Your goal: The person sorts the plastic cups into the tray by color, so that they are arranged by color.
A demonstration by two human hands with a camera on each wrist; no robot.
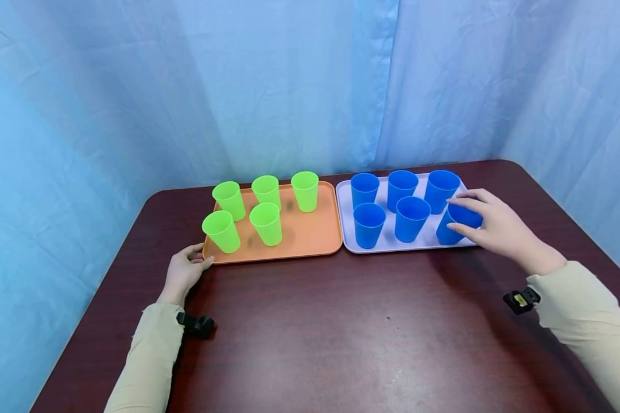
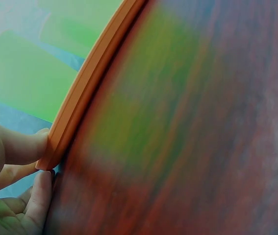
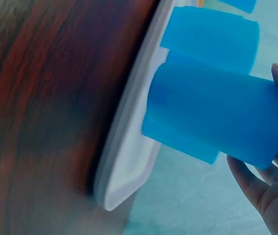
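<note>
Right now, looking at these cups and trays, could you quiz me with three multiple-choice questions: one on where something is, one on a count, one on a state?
1. Where is the left hand?
A. at the orange tray's near corner
B. inside a green cup
C. on the white tray

2. How many green cups stand on the orange tray?
A. three
B. five
C. seven

3. What is the right hand doing?
A. lying flat on the table
B. holding a blue cup
C. gripping a spoon

Answers: 1 A, its fingers touch the tray's corner edge. 2 B, three behind, two in front. 3 B, its fingers curl round the blue cup at the white tray's right end.
</note>
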